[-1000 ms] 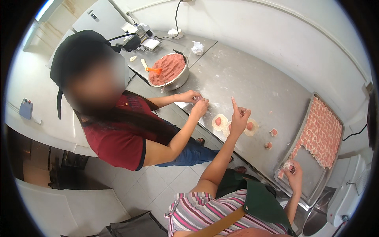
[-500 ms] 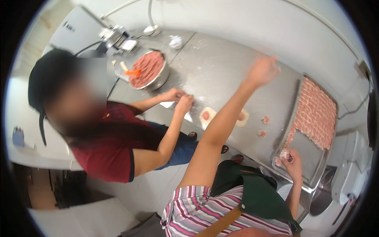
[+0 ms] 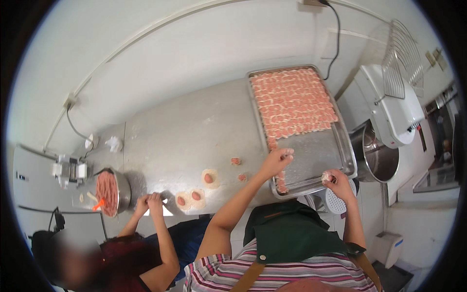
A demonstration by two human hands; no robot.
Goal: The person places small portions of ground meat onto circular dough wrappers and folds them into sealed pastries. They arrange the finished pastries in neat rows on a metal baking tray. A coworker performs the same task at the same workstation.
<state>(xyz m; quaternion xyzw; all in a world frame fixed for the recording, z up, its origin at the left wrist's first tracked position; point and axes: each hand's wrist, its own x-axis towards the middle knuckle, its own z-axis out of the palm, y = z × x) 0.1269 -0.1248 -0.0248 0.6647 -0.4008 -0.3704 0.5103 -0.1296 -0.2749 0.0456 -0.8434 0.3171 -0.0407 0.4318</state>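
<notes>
My left hand (image 3: 278, 159) hovers over the near left corner of a metal tray (image 3: 325, 155), fingers curled on a small pink dumpling. My right hand (image 3: 334, 181) is at the tray's front edge, closed around another small dumpling. Rows of pink dumplings (image 3: 293, 101) fill the tray's far half. Round dough wrappers with meat filling (image 3: 210, 178) lie on the steel table (image 3: 185, 131) to my left, with two more wrappers (image 3: 189, 198) near the front edge.
A co-worker in a dark red shirt works at the table's left, both hands (image 3: 150, 203) together by a metal bowl of minced meat (image 3: 110, 192). A white mixer (image 3: 389, 112) with a steel bowl stands right of the tray. A white wall runs behind.
The view has swung right toward the tray. My left arm came off the wrappers, reached across the table, and is now at the tray. My right hand stays at the tray's edge.
</notes>
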